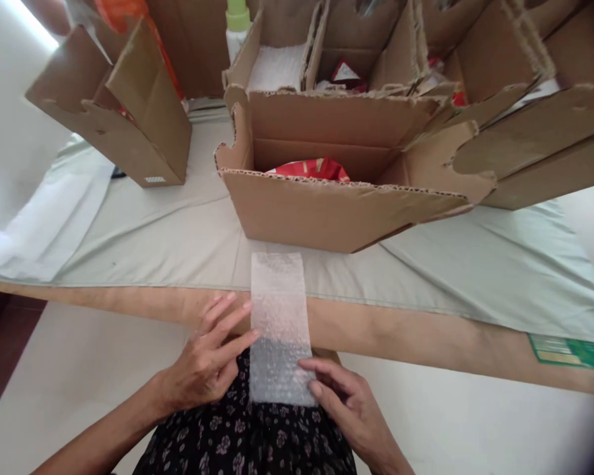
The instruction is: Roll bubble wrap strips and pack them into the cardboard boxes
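Note:
A strip of bubble wrap (278, 330) lies over the table's front edge, its lower part hanging above the patterned dark cloth of my clothing. At its left edge is my left hand (212, 359), fingers spread and fingertips touching the strip. My right hand (344, 402) is at the lower right edge of the strip, with the thumb and a finger on it and a gap between them. Behind the strip stands an open cardboard box (327, 214) with a red packet (317, 169) inside.
More cardboard bins (366, 39) stand in a row at the back. A narrow box (143, 138) and white sheets (54, 218) are at the left. A green board (571, 351) lies at the right edge; a green-capped bottle (236, 30) stands behind.

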Demonstrator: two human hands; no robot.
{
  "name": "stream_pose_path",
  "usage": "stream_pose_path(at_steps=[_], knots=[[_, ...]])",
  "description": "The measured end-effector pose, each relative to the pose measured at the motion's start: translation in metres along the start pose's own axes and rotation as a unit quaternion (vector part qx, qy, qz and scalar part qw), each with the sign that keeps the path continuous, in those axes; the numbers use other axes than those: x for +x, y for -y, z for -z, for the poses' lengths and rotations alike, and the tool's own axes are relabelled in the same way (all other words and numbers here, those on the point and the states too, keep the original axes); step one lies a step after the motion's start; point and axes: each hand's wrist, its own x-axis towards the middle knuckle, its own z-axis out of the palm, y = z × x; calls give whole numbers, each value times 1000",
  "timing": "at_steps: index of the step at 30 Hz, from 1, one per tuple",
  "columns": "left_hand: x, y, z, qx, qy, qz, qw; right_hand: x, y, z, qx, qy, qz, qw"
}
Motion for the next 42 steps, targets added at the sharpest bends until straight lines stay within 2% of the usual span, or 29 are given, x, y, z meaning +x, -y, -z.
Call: stream_pose_path(at_steps=[2, 4, 6, 9, 11, 13, 15, 18, 22, 25, 28, 32, 37, 42], knots=[[-14, -5, 1, -20, 30, -16, 999, -2, -6, -13, 55, 0, -23, 998], [-21, -11, -4, -42, 22, -31, 998, -5, -10, -22, 112, 13, -32, 993], [-21, -16, -11, -68, -32, -15, 997, -9, -10, -28, 159, 27, -25, 987], [-11, -21, -21, -106, -112, 86, 984, -16, -6, -29, 180, -7, 34, 983], [-2, -22, -23, -114, -124, 164, 972, -19, 0, -28, 129, -65, 88, 986], [6, -21, -24, -101, -123, 209, 965, -18, 7, -27, 22, -129, 160, 979], [10, -18, -25, -81, -114, 219, 966, -10, 15, -29, -105, -171, 252, 947], [14, -13, -26, -58, -85, 220, 970, 12, 22, -33, -260, -178, 361, 878], [16, -11, -28, -21, -70, 214, 974, 42, 18, -36, -388, -154, 367, 831], [14, -13, -27, 21, -101, 188, 977, 52, 12, -35, -431, -153, 357, 814], [8, -14, -24, 23, -128, 130, 983, 55, 9, -34, -434, -164, 366, 807], [6, -12, -24, 2, -97, 51, 994, 58, 11, -33, -411, -182, 387, 805], [13, -10, -24, -70, -109, 58, 990, 57, 20, -28, -373, -187, 399, 817], [22, -9, -22, -103, -119, 106, 982, 59, 25, -25, -339, -202, 391, 831]])
